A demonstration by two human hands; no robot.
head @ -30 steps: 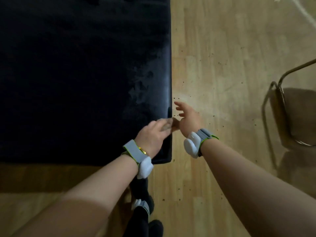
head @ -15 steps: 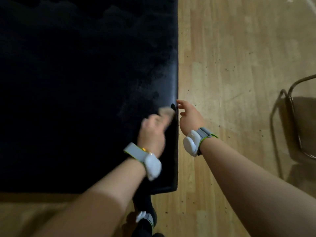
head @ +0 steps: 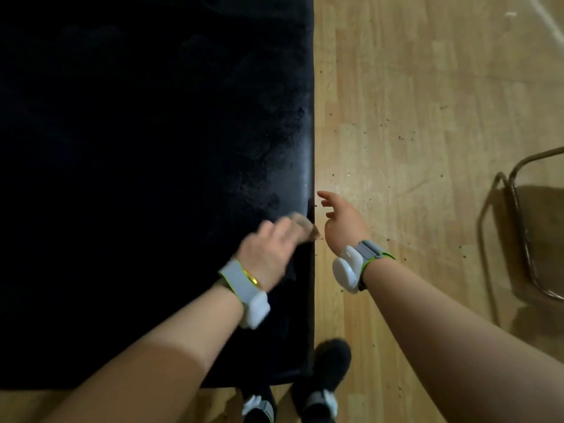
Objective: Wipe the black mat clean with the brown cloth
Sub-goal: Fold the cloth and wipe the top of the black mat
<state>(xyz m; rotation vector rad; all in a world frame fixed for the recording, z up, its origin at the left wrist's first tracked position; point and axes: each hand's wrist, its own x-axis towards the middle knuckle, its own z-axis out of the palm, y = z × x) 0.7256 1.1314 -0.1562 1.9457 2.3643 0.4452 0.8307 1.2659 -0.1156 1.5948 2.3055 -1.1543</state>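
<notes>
Head view, looking down: a large flat black mat (head: 137, 163) is seen spread over a pale wooden plank floor (head: 427, 102), its straight right edge running down the middle of the picture and its near edge lying just ahead of the feet. The left hand (head: 268, 248) is placed over the mat close to that right edge, blurred, with its fingers curled round a small crumpled brown cloth (head: 300, 224); only a little of the cloth is shown past the fingertips, at the mat's edge, and whether it is pressed flat on the surface cannot be told. The right hand (head: 341, 221) is held just off the mat, above the floor, with its fingers loosely spread and nothing gripped in it. A grey strap with a white plastic wrist unit (head: 254, 309) is worn on the left forearm, together with a thin gold bangle (head: 251, 277); a second white wrist unit (head: 345, 271) is worn on the right. Dark crumbs (head: 399, 137) are scattered over the floor beside the mat. A metal-framed chair with a brown seat (head: 531, 227) is partly seen at the right border, well apart from the hands. Two black shoes (head: 331, 367) with white ankle bands are seen at the bottom, one beside the mat's near right corner.
</notes>
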